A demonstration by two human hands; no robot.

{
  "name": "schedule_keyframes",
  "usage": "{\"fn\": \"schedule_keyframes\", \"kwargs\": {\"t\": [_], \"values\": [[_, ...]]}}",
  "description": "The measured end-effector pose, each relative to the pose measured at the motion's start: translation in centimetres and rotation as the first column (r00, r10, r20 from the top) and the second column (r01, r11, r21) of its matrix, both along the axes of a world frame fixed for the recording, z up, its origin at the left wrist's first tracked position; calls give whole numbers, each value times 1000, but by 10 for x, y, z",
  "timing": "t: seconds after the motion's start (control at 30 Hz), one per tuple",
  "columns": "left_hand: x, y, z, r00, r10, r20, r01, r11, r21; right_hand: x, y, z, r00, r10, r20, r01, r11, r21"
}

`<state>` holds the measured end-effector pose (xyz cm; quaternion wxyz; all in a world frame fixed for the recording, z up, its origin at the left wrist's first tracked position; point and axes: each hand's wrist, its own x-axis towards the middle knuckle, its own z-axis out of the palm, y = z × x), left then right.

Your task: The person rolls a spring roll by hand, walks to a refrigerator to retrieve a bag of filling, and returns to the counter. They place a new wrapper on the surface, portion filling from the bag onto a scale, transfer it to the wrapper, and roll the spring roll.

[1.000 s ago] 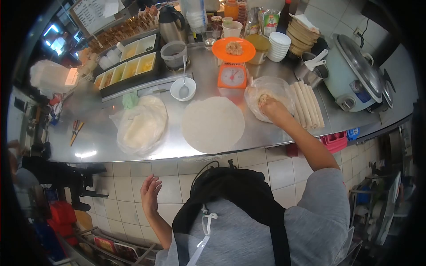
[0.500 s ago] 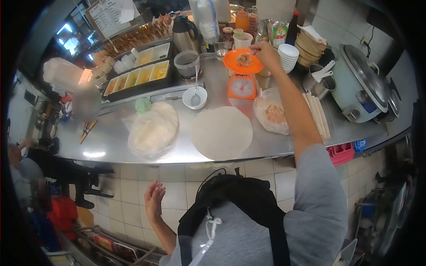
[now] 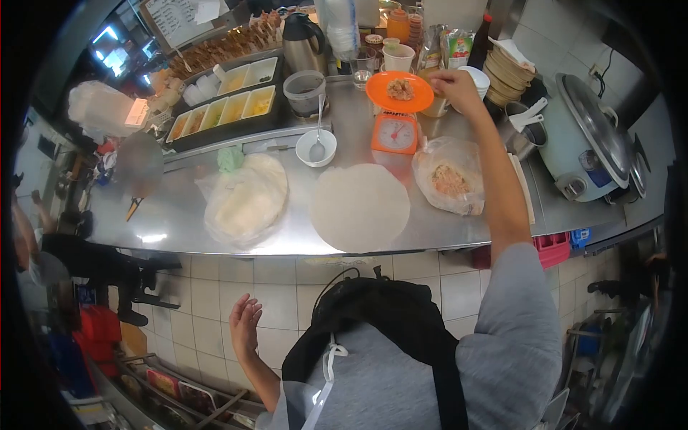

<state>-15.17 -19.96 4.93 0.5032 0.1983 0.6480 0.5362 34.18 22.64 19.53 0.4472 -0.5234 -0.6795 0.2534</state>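
Observation:
My right hand (image 3: 457,89) is at the right rim of an orange plate (image 3: 378,93), fingers curled in; what they hold, if anything, is hidden. A small mound of pinkish minced filling (image 3: 400,89) lies on the plate, which tops an orange kitchen scale (image 3: 395,135). Below my right forearm sits a clear plastic bag (image 3: 469,158) with more filling inside. A round, thin pale wrapper (image 3: 360,208) lies flat on the steel counter near its front edge. My left hand (image 3: 246,322) hangs below the counter edge, fingers loosely apart, holding nothing.
A bagged stack of wrappers (image 3: 247,201) lies left, near a white bowl (image 3: 327,152) with a spoon. Behind are a black tray of fillings (image 3: 222,118), a steel jug (image 3: 301,46) and a lidded tub (image 3: 304,93). A rice cooker (image 3: 573,136) stands right. Another person (image 3: 54,265) is at far left.
My right hand has drawn back to the right from over the plate's edge. The view has shifted slightly; my left hand stays low. The filling remains on the plate.

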Motion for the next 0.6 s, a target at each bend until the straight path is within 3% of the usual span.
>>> {"fn": "schedule_keyframes", "kwargs": {"t": [0.1,0.17,0.23,0.27,0.33,0.47,0.53,0.6], "values": [[2,9,0,999,-31,-13,31,1000,-1,2,-76,17,988,45,148,-24,990,-137],[6,18,2,998,-52,-20,52,999,-2,15,-107,-6,936,209,282,-160,969,-187],[12,28,4,995,-94,-29,94,996,0,29,-126,-52,817,112,566,-118,993,-26],[15,33,6,995,-96,-30,95,995,-2,34,-133,-70,817,111,565,-116,993,-28],[20,42,11,990,-141,-18,142,990,12,38,-146,-91,602,21,798,-133,988,74],[20,53,7,986,-167,-20,168,985,35,33,-166,-101,570,-27,821,-105,989,105],[17,54,5,984,-180,-13,180,983,39,41,-161,-116,538,-34,842,-6,999,44],[15,51,0,985,-170,-8,171,985,39,40,-164,-111,586,-25,810,21,1000,15]]}}
